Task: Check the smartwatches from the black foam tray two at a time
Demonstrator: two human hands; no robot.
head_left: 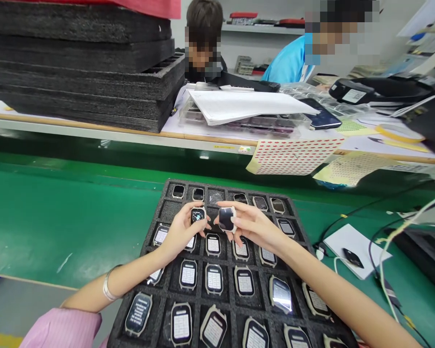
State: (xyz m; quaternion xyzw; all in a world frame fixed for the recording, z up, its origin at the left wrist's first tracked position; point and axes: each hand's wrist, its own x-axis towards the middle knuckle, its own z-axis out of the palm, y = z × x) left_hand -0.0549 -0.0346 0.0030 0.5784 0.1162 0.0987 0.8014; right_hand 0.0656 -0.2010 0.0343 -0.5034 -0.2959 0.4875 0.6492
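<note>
My left hand (188, 224) grips a smartwatch case (197, 216) whose lit screen shows a dial. Close beside it, my right hand (252, 223) pinches a second smartwatch case (226, 219) with a dark screen. Both are strapless and held just above a black foam tray (199, 302). The tray's compartments hold many more watch cases, such as one with a white lit screen (213, 279) and one showing lines of text (139, 313). Cases in the far row have dark screens. My hands and forearms hide parts of the tray.
Tall stacked black foam trays (76, 72) stand on the raised shelf at left. Papers (250, 104), a phone (322, 115) and hanging sticker sheets (295, 155) lie along it. Cables (384, 251) and a white box (351, 249) are at right. Two people sit beyond the shelf.
</note>
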